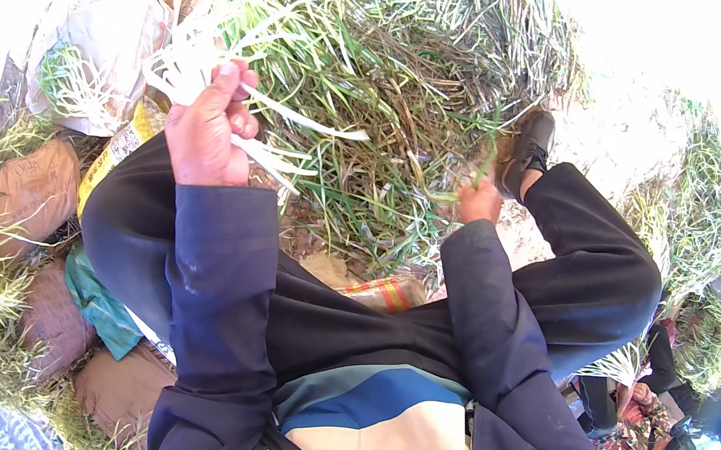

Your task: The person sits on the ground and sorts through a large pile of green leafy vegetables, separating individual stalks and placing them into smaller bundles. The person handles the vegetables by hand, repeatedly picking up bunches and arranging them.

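Observation:
My left hand (213, 129) grips a bunch of pale, white-stemmed leafy stalks (182, 70). Several white stem ends (306, 119) stick out to the right of its fingers, and the green leaves fan away at the upper left. Lower and to the right, my right hand (480, 203) is closed on a thin green leafy strand (488, 160), which rises above the fist. Between my legs spreads a wide heap of long green and yellowed leaves (380, 107), below and beyond both hands.
A white sack (113, 33) with a bunch of stalks against it stands at upper left. Brown bags (37, 192) ringed by leaves lie beside my left knee. A striped sack (388, 292) is under me. At right, another person (641, 429) sits near more leaf heaps (711, 205).

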`<state>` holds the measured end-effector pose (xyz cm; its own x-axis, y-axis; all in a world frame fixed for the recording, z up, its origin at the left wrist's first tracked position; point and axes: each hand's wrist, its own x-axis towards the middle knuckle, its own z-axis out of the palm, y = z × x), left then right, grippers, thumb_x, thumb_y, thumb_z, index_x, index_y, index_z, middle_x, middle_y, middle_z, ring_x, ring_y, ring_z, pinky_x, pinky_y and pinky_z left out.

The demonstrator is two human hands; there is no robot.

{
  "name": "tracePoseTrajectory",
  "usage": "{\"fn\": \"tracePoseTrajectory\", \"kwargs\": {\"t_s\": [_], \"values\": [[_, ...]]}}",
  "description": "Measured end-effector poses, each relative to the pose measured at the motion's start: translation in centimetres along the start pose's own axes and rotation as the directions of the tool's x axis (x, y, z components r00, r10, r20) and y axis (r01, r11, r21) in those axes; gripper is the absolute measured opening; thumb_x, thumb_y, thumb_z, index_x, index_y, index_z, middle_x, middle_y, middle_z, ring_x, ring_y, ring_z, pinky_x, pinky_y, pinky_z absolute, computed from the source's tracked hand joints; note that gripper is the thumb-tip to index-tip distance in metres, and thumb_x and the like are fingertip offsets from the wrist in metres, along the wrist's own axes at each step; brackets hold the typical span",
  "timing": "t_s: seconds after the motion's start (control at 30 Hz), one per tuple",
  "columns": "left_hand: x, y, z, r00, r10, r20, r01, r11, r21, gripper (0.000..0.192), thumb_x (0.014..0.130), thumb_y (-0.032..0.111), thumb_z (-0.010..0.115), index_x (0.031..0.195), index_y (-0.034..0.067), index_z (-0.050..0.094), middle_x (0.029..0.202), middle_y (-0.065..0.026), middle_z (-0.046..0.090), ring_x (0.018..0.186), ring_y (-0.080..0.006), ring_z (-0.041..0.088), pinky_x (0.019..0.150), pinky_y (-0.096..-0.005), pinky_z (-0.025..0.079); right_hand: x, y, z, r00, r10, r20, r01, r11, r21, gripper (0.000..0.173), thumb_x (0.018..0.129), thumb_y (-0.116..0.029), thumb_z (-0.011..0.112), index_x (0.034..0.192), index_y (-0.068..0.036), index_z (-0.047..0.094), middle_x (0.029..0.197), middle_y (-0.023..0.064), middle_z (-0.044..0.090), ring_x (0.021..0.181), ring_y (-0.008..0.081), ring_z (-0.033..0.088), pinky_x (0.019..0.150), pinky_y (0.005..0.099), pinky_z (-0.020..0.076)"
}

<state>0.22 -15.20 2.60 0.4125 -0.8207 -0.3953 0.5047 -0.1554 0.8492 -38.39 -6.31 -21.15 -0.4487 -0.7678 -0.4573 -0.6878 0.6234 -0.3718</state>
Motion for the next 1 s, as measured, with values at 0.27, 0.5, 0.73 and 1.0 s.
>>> {"fn": "tracePoseTrajectory", "kwargs": {"t_s": [0.27, 0.5, 0.73, 1.0], "values": [[-0.4, -3.8, -0.5, 0.983, -0.186, 0.001, 0.184, 0.97, 0.16, 0.015, 0.099, 0.016, 0.069, 0.108, 0.004, 0.07, 0.09, -0.0075, 0.074, 0.066, -0.0117, 0.064, 0.059, -0.0261, 0.051, -1.3, -7.2, -0.7, 0.95, -0.283, 0.135, 0.273, 0.958, 0.087, 0.04, 0.087, -0.02, 0.071, 0.122, -0.002, 0.07, 0.124, 0.0236, 0.07, 0.117, 0.0383, 0.066, 0.102, 0.0417, 0.0511], [-0.8, -3.1, 0.5, 0.95, -0.285, 0.129, 0.29, 0.957, -0.019, 0.025, 0.101, 0.019, 0.067, 0.12, 0.005, 0.062, 0.098, -0.0117, 0.073, 0.09, -0.0258, 0.073, 0.077, -0.0361, 0.057, -5.3, -15.9, -0.2, 0.54, -0.7, 0.467, -0.194, 0.436, 0.878, 0.023, 0.096, -0.006, 0.064, 0.117, 0.001, 0.072, 0.099, 0.0024, 0.072, 0.093, 0.0132, 0.065, 0.086, 0.0287, 0.0518], [-0.3, 7.1, -2.8, 0.95, 0.259, 0.172, -0.186, 0.916, -0.355, 0.043, 0.108, 0.03, 0.057, 0.146, 0.013, 0.048, 0.089, -0.0039, 0.054, 0.078, -0.0153, 0.051, 0.076, -0.034, 0.046, -1.0, -10.2, 4.8, 0.901, -0.279, 0.332, 0.182, 0.939, 0.293, 0.028, 0.083, -0.016, 0.07, 0.109, -0.01, 0.077, 0.102, 0.0153, 0.076, 0.097, 0.0301, 0.072, 0.088, 0.0397, 0.0552], [1.1, 5.8, -2.0, 0.92, 0.095, 0.381, 0.082, 0.903, -0.423, 0.046, 0.112, 0.03, 0.046, 0.156, 0.016, 0.042, 0.096, -0.0061, 0.055, 0.057, -0.0064, 0.043, 0.056, -0.0253, 0.038, 6.7, -10.6, 6.2, 0.958, -0.153, 0.242, 0.139, 0.988, 0.074, 0.047, 0.083, -0.031, 0.076, 0.123, -0.006, 0.072, 0.119, 0.0203, 0.073, 0.112, 0.0363, 0.068, 0.096, 0.0431, 0.0522]]}}
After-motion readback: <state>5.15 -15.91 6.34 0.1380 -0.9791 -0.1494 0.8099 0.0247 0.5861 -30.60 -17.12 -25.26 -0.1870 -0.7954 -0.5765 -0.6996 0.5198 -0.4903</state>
